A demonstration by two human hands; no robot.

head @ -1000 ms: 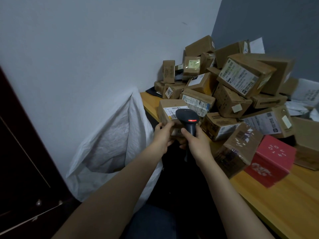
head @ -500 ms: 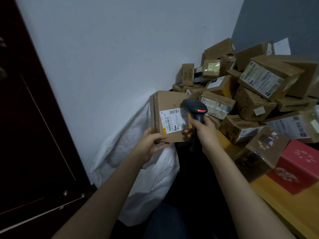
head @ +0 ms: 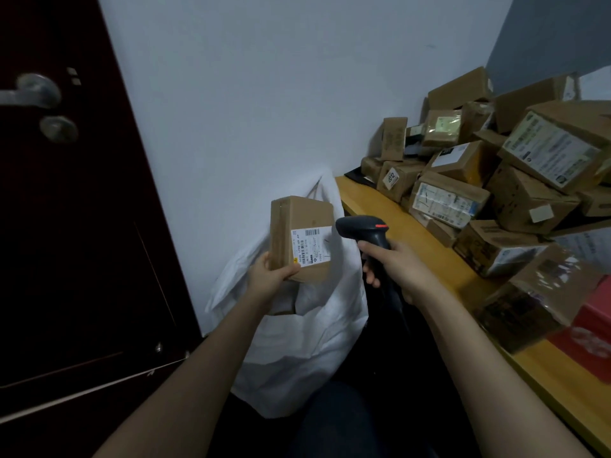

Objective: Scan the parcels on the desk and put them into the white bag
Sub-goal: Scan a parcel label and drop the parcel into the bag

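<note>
My left hand [head: 271, 276] grips the lower corner of a brown cardboard parcel [head: 301, 226] with a white barcode label facing me, held upright above the open white bag [head: 307, 342]. My right hand [head: 395, 264] holds the handle of a black barcode scanner [head: 362, 228], its head with a red light just right of the parcel's label. The bag leans against the wall beside the desk's end. Several more brown parcels [head: 496, 193] are piled on the wooden desk [head: 373, 201] at the right.
A dark door [head: 66, 226] with a metal handle [head: 33, 92] stands at the left. A red box [head: 591, 335] sits on the desk's near right. A brown parcel shows inside the bag's mouth. The white wall is behind the bag.
My left hand has carried the parcel off the desk and leftward over the bag. The scanner followed beside it. My view has turned left toward the door.
</note>
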